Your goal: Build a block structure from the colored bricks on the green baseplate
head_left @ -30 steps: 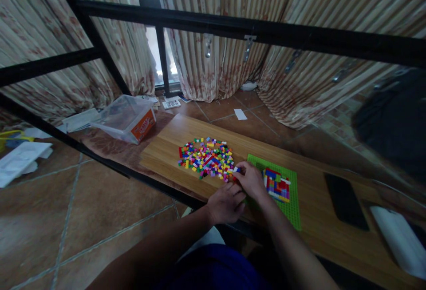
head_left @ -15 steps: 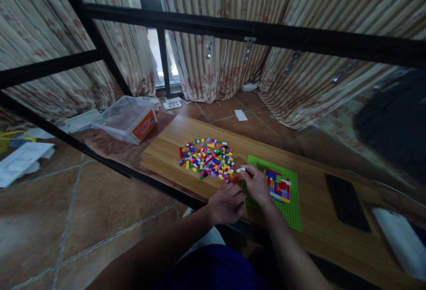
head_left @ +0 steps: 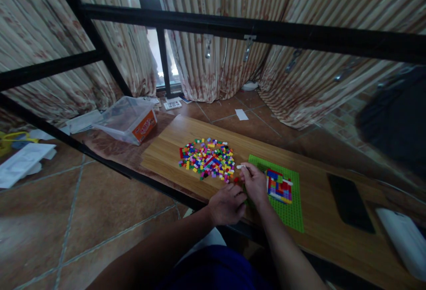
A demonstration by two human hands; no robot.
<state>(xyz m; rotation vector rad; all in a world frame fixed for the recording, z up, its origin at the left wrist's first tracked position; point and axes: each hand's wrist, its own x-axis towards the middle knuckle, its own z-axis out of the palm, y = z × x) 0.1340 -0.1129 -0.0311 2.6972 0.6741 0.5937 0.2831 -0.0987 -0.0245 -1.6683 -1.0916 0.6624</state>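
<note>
My right hand pinches a white toy brick between thumb and fingertips, over the left edge of the green baseplate. Low by the table's near edge, my left hand is closed with its fingers curled; whatever they may hold is hidden. A small red brick shows just beyond its knuckles, and I cannot tell whether the hand touches it. On the baseplate, right of my right hand, sits a multicoloured brick build. A pile of loose bricks lies to the left of both hands.
The wooden table also carries a black phone-like slab and a white object at the right. Beyond its left end stands a clear plastic box with an orange label. A black metal frame crosses in front of the curtains.
My right hand has shifted slightly up with the white brick, which now lies flatter. The left hand has barely moved. The view has turned a little.
</note>
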